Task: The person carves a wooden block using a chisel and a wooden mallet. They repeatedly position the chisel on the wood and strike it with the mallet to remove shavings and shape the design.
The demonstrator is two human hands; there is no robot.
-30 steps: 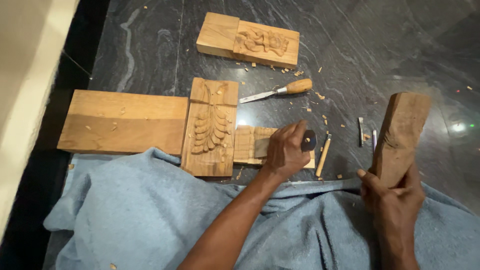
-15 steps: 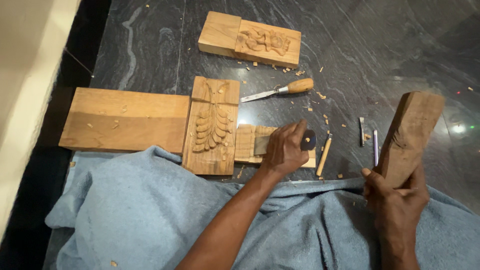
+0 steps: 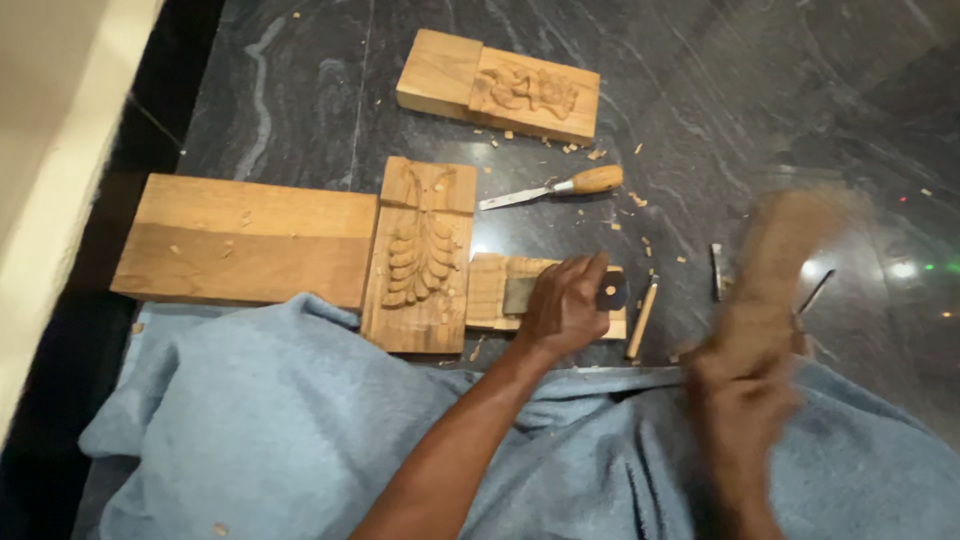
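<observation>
Dark veined stone floor (image 3: 300,100) strewn with wood chips — left hand (image 3: 565,305) fingers curled around a chisel (image 3: 610,290) on the small wooden block (image 3: 490,290); blurred right hand (image 3: 740,400) grips a wooden mallet (image 3: 775,260).

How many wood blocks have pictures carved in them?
2: the leaf-carved block beside the plain plank, and the carved block farther away. The small block under the left hand is partly hidden.
</observation>
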